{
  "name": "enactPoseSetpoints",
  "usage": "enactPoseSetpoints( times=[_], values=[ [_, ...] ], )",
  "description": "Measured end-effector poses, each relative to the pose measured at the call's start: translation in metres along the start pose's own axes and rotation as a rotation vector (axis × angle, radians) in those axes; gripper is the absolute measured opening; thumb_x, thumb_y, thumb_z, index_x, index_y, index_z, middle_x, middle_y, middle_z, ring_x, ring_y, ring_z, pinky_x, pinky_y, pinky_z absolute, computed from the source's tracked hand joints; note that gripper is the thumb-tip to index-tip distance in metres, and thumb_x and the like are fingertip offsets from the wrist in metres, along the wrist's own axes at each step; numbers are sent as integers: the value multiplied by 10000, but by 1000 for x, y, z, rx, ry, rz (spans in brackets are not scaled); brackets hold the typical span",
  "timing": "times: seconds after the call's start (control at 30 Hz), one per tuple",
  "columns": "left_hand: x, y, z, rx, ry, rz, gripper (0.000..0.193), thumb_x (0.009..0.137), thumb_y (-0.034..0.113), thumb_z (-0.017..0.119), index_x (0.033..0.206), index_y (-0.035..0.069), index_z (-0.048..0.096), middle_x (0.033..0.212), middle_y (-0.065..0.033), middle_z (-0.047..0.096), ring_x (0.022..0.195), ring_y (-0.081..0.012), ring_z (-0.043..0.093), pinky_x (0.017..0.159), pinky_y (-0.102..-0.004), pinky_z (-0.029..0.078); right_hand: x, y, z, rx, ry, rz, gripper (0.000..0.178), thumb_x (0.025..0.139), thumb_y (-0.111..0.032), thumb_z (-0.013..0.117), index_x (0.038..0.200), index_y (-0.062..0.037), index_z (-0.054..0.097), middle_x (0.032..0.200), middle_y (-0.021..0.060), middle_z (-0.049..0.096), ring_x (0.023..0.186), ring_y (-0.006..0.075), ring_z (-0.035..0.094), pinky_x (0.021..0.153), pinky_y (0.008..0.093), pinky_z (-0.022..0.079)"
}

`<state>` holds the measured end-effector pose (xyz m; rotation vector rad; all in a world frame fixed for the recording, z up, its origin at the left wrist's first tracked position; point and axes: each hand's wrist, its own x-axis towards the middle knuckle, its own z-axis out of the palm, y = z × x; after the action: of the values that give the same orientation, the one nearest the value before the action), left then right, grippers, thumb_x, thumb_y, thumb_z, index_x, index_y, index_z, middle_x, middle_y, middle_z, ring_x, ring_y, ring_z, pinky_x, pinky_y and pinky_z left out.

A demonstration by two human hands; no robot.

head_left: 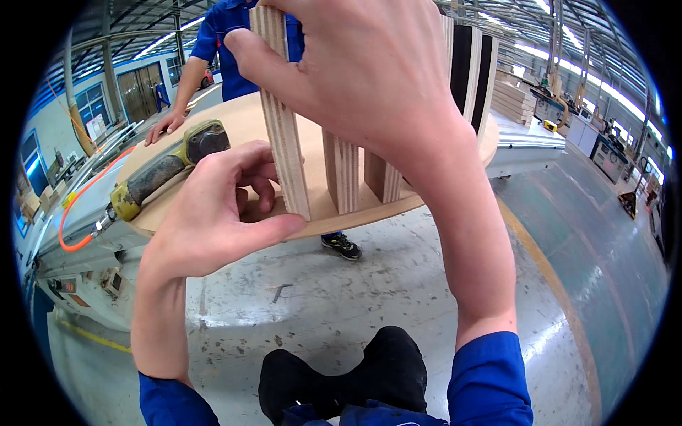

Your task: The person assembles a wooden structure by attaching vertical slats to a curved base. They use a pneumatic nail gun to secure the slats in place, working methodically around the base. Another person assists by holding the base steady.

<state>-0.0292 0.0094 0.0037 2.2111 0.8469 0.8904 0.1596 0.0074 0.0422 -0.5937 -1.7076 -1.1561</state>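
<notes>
My right hand [369, 67] grips the top of an upright plywood slat [284, 135] that stands on a round wooden disc [234, 121]. My left hand [213, 213] pinches the disc's near edge at the foot of that slat, thumb under the rim. More upright slats [342, 170] stand in a curve along the disc's edge, some with black faces [462, 64]. A yellow and black pneumatic nail gun [167, 167] lies on the disc just left of my left hand.
A person in blue work clothes [227, 42] stands across the disc, one hand [165, 126] resting on it. An orange air hose [78, 206] runs off the gun. Grey concrete floor with a yellow line [561, 284] lies below; machines and board stacks [515, 99] stand at right.
</notes>
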Motion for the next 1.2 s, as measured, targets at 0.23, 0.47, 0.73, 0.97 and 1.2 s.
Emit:
enactPoseSetpoints(
  times=[0.23,0.47,0.73,0.97,1.2],
  values=[
    [2,-2,-2,-100,-45,-9,653,770,93,824,1360,-28,573,993,9,613,847,-36,552,702,-180,464,3,2,-8,-14,1,12,362,907,-369,695,764,-39,652,686,113,655,673,308,673,679,432,527],
    [1,-2,2,54,-13,14,617,731,106,827,1290,-16,596,964,33,589,791,-30,501,659,-188,419,3,-1,-6,-4,0,11,361,906,-368,696,764,-39,652,686,113,655,674,308,674,683,432,527],
    [2,-1,3,37,-6,23,610,724,122,830,1270,-21,598,975,26,596,802,-40,514,684,-197,441,2,-1,-6,-7,-3,11,360,906,-367,696,764,-40,652,686,113,655,675,308,674,687,432,526],
    [1,-4,1,41,1,62,605,736,134,828,1274,-18,595,982,13,602,799,-39,525,671,-196,452,3,-2,-7,-6,-5,8,359,905,-366,697,763,-40,651,687,113,655,676,308,674,691,431,526],
    [0,5,2,12,-8,-16,570,748,100,810,1265,-18,600,962,20,604,776,-27,520,648,-190,439,2,-2,-8,-6,-10,8,358,905,-366,698,763,-40,651,687,113,655,677,307,674,695,431,526]
  ],
)
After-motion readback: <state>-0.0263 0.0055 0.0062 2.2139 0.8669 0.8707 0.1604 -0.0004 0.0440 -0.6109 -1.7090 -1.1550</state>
